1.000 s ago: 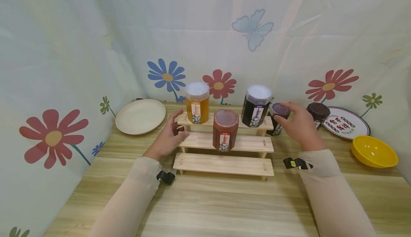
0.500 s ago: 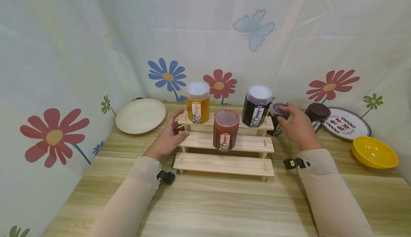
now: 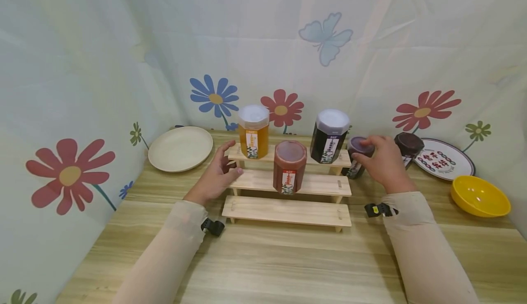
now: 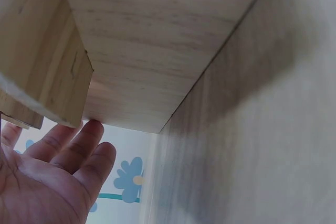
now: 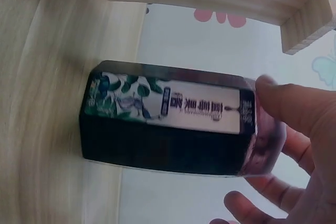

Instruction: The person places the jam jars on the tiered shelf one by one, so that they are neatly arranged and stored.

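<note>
Right hand (image 3: 384, 162), at the centre right of the frame, pinches a dark, purple-lidded jar (image 5: 168, 124) at its lid, with the thumb on the near side and the fingers round behind. Compared with half a second ago, jar and hold together have shifted: the lid sits a little lower and further right in the head view. That suggests the jar is now being moved, not merely touched; whether its base is off the tabletop (image 3: 288, 267) cannot be told. The jar itself is faceted, almost black below its translucent purple lid, with a white label (image 5: 199, 106) printed with green leaves; the small lettering is blurred. Just left of it stands a stepped wooden stand (image 3: 284, 210), mid-frame, bearing an amber jar (image 3: 259, 139) and a white-lidded dark jar (image 3: 323, 144) on top and a reddish-brown jar (image 3: 289, 157) on the middle step. At the stand's left end, the left hand (image 3: 215, 176) keeps its place, fingers loosely bent and apart, holding nothing up.
</note>
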Demonstrator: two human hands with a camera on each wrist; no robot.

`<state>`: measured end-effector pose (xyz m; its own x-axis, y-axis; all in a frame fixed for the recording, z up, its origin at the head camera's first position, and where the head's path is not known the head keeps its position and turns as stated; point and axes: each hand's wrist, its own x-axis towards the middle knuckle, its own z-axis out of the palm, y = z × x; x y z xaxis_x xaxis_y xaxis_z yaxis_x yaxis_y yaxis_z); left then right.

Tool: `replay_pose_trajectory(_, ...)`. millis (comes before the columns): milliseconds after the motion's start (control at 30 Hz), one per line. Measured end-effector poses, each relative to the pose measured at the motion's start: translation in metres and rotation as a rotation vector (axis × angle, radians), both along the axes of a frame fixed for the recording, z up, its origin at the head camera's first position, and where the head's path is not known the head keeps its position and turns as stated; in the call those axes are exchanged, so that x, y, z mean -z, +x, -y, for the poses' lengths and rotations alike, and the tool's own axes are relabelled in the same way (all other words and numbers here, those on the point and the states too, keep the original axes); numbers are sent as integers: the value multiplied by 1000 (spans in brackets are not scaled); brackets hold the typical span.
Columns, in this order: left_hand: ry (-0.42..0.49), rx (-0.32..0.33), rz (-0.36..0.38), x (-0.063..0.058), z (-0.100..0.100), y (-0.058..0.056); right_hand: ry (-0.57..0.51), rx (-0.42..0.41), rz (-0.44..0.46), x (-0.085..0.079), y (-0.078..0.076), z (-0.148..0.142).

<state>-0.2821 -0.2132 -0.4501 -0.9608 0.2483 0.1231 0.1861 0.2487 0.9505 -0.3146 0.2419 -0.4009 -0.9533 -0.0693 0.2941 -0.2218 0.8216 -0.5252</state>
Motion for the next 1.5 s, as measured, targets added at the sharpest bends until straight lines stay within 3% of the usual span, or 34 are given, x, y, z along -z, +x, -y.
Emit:
replay_pose_trajectory(233,1,0,0,0,-1,0,-35,-11,65,-2,0,0)
replay_pose_trajectory(467,16,12,-10,0,-1,1,-31,-25,54,-3,0,-4)
replay_pose_trajectory(700,20,24,-21,1,-1,-1,-65,-27,152,-6,1,-5)
replay_pose_trajectory(1000,23,20,-17,3,0,-2,-65,-5,190,-12,3,-5)
replay_pose_trajectory(1167,29,22,-17,4,-1,-2,-31,-25,216,-26,11,-6)
replay_pose_trajectory(1500,26,19,-19,3,-1,-2,57,-25,231,-74,54,-7)
